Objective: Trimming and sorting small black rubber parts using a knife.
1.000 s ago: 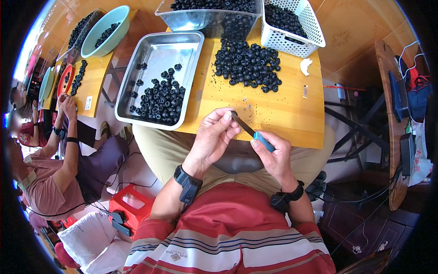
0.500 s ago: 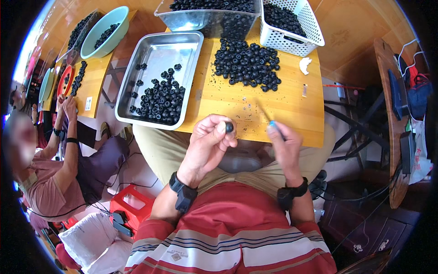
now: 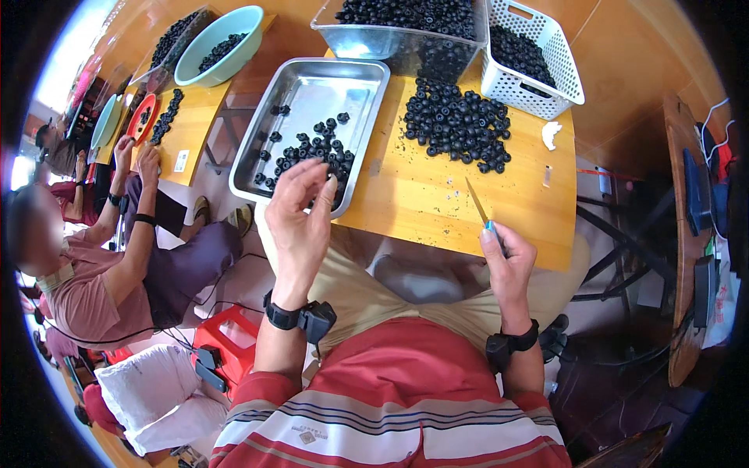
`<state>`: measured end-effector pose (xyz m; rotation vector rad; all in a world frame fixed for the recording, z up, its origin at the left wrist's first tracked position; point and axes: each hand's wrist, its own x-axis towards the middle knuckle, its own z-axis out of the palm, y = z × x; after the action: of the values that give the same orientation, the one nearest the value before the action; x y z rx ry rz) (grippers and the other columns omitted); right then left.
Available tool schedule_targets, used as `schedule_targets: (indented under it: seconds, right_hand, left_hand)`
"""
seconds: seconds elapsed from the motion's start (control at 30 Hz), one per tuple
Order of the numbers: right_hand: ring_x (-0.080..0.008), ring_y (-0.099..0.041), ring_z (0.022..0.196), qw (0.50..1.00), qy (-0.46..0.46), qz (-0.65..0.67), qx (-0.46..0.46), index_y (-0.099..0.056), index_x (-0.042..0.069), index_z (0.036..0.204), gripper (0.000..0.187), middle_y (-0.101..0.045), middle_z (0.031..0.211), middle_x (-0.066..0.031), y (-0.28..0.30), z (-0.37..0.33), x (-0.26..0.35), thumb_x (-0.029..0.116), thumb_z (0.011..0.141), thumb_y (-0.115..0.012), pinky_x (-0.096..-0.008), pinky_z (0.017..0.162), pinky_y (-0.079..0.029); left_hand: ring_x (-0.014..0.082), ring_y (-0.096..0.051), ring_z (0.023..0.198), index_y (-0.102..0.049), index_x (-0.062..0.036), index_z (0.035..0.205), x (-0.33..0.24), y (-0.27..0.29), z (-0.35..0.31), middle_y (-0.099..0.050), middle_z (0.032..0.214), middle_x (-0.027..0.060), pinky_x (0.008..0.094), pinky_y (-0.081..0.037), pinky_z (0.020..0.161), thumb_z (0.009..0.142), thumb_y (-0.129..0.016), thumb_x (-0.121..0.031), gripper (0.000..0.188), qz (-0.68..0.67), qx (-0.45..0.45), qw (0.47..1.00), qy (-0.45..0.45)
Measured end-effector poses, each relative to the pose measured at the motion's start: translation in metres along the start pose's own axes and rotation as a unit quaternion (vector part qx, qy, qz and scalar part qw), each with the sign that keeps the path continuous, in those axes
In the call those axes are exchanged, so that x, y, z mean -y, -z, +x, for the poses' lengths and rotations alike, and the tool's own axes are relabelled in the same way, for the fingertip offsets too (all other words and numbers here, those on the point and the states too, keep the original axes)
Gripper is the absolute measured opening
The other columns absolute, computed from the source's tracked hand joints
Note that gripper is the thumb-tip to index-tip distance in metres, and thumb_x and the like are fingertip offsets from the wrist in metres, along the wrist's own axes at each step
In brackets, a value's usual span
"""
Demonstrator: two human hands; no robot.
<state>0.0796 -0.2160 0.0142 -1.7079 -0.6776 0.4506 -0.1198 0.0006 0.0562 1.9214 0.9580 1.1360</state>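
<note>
Up goes the left hand (image 3: 300, 210), fingers spread loose over the steel tray (image 3: 312, 93) of dark berries, while the right hand (image 3: 507, 253) grips the knife (image 3: 477, 203), blade pointing away.

You are seated in a small hand-processing workroom for produce, not a home kitchen. The evidence sits around your wooden table (image 3: 437, 195): a loose heap of small dark round fruits (image 3: 460, 125) lies on it, a steel tray (image 3: 312, 125) holding more sits left of that heap, and a clear tub (image 3: 406, 31) and a white slotted basket (image 3: 530, 54) stand beyond it. Further left of your table, a second table (image 3: 191, 129) carries the same fruit and a pale green bowl (image 3: 218, 35), with another worker (image 3: 101, 257) seated at it.
</note>
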Motion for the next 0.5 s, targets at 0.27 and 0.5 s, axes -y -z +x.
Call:
schedule_targets:
  seconds: [0.27,0.5]
  right_hand:
    - [-0.0042,-0.045,0.066,1.0,0.009,0.015,0.003,-0.068,-0.007,0.103,0.03,-0.055,0.072,0.0042,-0.001,-0.002,-0.001,0.021,0.092,-0.071,-0.0218,0.058,-0.039]
    - [-0.0038,-0.044,0.065,0.999,-0.009,0.029,0.022,-0.069,-0.007,0.104,0.031,-0.054,0.072,0.0051,-0.003,-0.005,-0.004,0.022,0.093,-0.071,-0.0215,0.057,-0.038]
  left_hand:
    - [0.03,-0.064,0.098,-0.068,-0.0016,0.104,0.021,0.009,-0.032,-0.065,0.112,0.0131,0.0384,-0.053,0.088,0.083,-0.074,-0.01,0.023,0.192,0.078,0.974,-0.092]
    - [0.0291,-0.063,0.096,-0.066,-0.0021,0.101,0.019,0.006,-0.04,-0.064,0.103,0.0111,0.0418,-0.052,0.086,0.079,-0.075,-0.005,0.024,0.25,0.077,0.939,-0.224]
